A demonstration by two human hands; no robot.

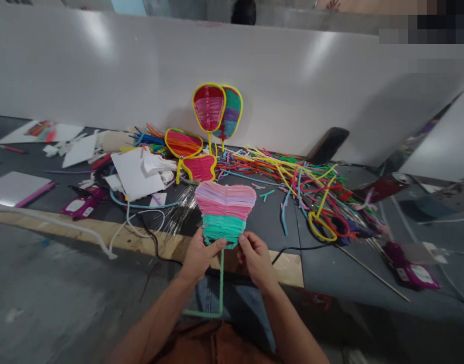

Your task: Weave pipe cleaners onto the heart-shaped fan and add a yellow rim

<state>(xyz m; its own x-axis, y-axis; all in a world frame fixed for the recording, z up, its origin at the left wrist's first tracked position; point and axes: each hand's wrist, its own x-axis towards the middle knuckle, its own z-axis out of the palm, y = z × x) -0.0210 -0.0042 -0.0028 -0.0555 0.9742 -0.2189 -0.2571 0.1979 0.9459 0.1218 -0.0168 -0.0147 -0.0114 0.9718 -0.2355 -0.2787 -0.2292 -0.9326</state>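
While both my hands meet at the bottom of the woven fan (225, 212), the piece stands upright between them and just above them, its broad heart-shaped top pointing away from me toward the white wall (103, 65). My left hand (200, 255) pinches the lower left corner of the green band, thumb and forefinger together on it. My right hand (256, 257) pinches the lower right corner in like manner, fingers (244, 241) closed on the edge. Both hands are equally near; neither has the advantage.

The long axis of the fan runs top to bottom, continued by the green stem (221, 283), which hangs down between my wrists and bends left near my lap.

Beyond the fan, on the tabletop (270, 212), lie finished fans (190, 151), and two more stand against the wall (217, 108). A loose heap of coloured pipe cleaners (304, 182) spreads to the right, white paper scraps (135, 174) to the left. A black cable (292, 249) crosses the tabletop edge just beside my right hand. Nothing stands between my hands and the fan.
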